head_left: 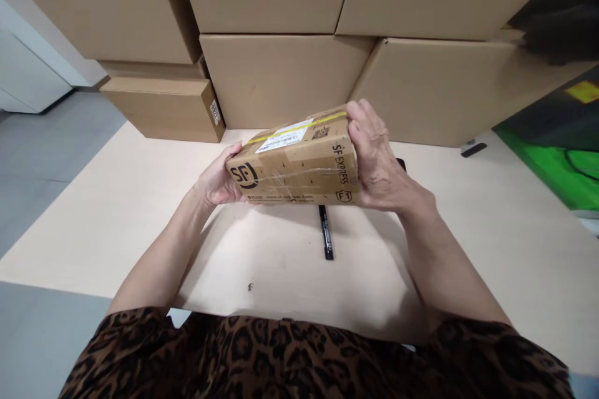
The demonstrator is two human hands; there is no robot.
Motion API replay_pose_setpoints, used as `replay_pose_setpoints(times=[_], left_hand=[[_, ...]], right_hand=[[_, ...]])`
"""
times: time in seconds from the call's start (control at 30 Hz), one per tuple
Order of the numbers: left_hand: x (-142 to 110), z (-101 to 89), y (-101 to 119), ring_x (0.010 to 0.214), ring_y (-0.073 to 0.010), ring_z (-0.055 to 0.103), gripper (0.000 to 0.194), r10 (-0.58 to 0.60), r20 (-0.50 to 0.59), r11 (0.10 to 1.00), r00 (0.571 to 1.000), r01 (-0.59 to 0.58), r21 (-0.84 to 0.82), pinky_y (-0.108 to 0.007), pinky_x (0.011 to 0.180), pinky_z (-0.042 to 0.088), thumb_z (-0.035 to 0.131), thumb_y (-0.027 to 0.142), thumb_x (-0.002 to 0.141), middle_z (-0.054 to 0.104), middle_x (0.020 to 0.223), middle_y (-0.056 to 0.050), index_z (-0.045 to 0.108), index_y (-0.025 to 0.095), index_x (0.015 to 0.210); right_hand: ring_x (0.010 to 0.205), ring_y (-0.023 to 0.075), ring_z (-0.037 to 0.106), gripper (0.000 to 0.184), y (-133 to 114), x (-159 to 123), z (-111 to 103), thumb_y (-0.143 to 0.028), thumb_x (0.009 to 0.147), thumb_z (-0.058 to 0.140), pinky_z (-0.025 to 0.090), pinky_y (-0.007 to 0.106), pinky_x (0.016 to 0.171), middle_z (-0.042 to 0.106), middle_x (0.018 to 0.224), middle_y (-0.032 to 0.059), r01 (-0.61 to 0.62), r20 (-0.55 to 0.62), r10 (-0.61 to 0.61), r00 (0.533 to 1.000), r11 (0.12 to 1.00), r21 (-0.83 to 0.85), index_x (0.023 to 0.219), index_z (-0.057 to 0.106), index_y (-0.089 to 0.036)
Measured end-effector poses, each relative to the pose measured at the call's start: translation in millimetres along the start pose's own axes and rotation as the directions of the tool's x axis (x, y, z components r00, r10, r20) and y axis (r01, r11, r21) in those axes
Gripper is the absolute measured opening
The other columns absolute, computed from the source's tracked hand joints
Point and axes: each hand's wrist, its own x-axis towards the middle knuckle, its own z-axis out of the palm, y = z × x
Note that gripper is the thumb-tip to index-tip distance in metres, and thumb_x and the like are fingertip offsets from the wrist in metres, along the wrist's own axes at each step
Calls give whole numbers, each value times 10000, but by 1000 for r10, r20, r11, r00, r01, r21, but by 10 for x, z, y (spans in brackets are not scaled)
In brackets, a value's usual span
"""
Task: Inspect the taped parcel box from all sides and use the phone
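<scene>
I hold a small brown SF Express parcel (296,162) in the air above a pale table (116,199). It is taped, with a white label and a yellow strip on top. My left hand (216,179) grips its left end, fingers curled under and behind it. My right hand (374,159) wraps round its right end, fingers over the top edge. Directly below the parcel a black marker pen (326,234) lies on the table, partly hidden by the box.
Large cardboard boxes (281,75) are stacked along the table's far edge, with a flatter one (163,106) at the left. A small black object (473,149) lies at the right. A green and black thing (561,168) stands beyond the right edge. Grey floor lies to the left.
</scene>
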Motion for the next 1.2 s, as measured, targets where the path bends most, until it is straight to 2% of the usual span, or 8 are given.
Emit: replay_pose_setpoints(times=[0.13, 0.27, 0.37, 0.43, 0.6, 0.93, 1.07, 1.2], left_hand=[[-9, -40, -2, 1179, -519, 735, 833, 157, -58, 986, 986, -154, 58, -694, 897, 604, 582, 952, 785, 812, 1075, -208, 754, 217, 1135], [-16, 40, -62, 1136, -427, 755, 912, 293, 15, 950, 956, -293, 105, -508, 839, 658, 723, 956, 670, 779, 1234, -181, 696, 245, 1239], [10, 160, -157, 1036, -300, 753, 925, 484, -47, 859, 874, -465, 214, -341, 740, 645, 962, 702, 600, 741, 1322, -133, 608, 266, 1335], [34, 217, -206, 948, -236, 729, 831, 567, -96, 807, 818, -529, 263, -277, 666, 611, 932, 677, 665, 748, 1252, -116, 621, 240, 1299], [44, 209, -209, 771, -163, 664, 654, 643, -126, 745, 756, -579, 331, -243, 582, 559, 774, 765, 803, 752, 1014, -66, 724, 228, 1172], [48, 129, -202, 784, -184, 713, 676, 767, -124, 611, 630, -657, 442, -265, 560, 563, 547, 807, 960, 799, 1063, -100, 749, 229, 1247], [-42, 162, -137, 881, -186, 702, 615, 783, -5, 530, 622, -662, 529, -250, 639, 591, 806, 645, 858, 775, 1179, -100, 737, 238, 1313], [-53, 174, -133, 856, -178, 663, 595, 764, -23, 541, 645, -620, 568, -252, 595, 596, 711, 628, 924, 711, 1213, -117, 719, 236, 1372]], right_hand=[[1641, 477, 303, 1239, -150, 39, 49, -606, 855, 749, 229, 764, 1315, 196, 1812, 46, 4, -7, -3, 1000, 998, 61, 1680, -169, -494], [1581, 494, 360, 1307, -114, 7, 133, -720, 769, 780, 308, 750, 1274, 277, 1745, 113, -20, -106, 29, 994, 996, 82, 1702, -89, -430], [1529, 489, 382, 1401, 2, -42, 194, -800, 674, 804, 372, 741, 1232, 293, 1693, 150, -29, -207, 43, 977, 997, 71, 1720, -22, -367], [1497, 477, 403, 1454, 80, -76, 220, -842, 623, 802, 407, 727, 1216, 308, 1659, 157, -25, -257, 48, 965, 995, 92, 1729, 2, -343], [1576, 453, 345, 1378, 220, -150, 262, -814, 685, 785, 351, 718, 1279, 263, 1721, 93, -94, -188, 127, 974, 980, 178, 1722, -35, -424], [1641, 428, 312, 1400, 306, -239, 494, -657, 669, 928, 264, 658, 1327, 257, 1765, 73, -239, -130, 310, 942, 890, 389, 1704, 8, -453], [1627, 430, 351, 1454, 254, -252, 526, -650, 607, 966, 301, 628, 1318, 312, 1739, 99, -343, -72, 444, 893, 777, 528, 1723, 71, -389], [1671, 439, 265, 1473, 185, -184, 480, -589, 474, 1039, 279, 606, 1336, 304, 1763, 79, -373, -46, 513, 857, 681, 630, 1693, 238, -381]])
